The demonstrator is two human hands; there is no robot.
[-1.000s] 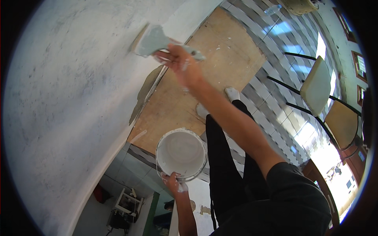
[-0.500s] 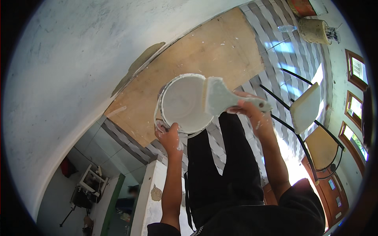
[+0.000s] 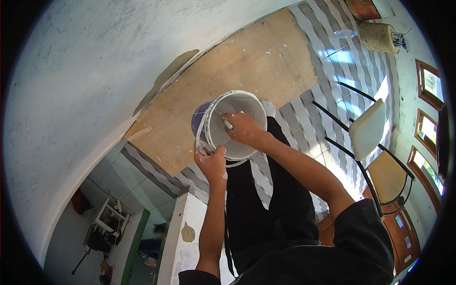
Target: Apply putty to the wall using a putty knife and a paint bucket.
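Note:
A paint bucket (image 3: 248, 101) with a white, paint-smeared inside and a purple outer side hangs in front of my legs, tilted so its mouth faces up toward me. My left hand (image 3: 211, 161), spotted with white paint, is closed on the near-left rim, where the bucket's pale handle loops past. Down inside the bucket is my right hand (image 3: 244, 129), its fingers wrapped around the handle of a wide paintbrush (image 3: 228, 124). Only the handle's end shows; the brush head is hidden below my hand.
A paint-spotted wooden board (image 3: 256, 57) lies on the patterned floor along a patchy whitish wall (image 3: 95, 61). Chairs (image 3: 368, 130) stand at the right. Farther off are a plastic bottle (image 3: 345, 34) and a tan cylindrical container (image 3: 377, 38). Another person (image 3: 152, 244) shows at lower left.
My right hand has moved left and down into the bucket with the paintbrush, which was above the rim. The bucket has tilted, showing its purple side; my left hand stays on it.

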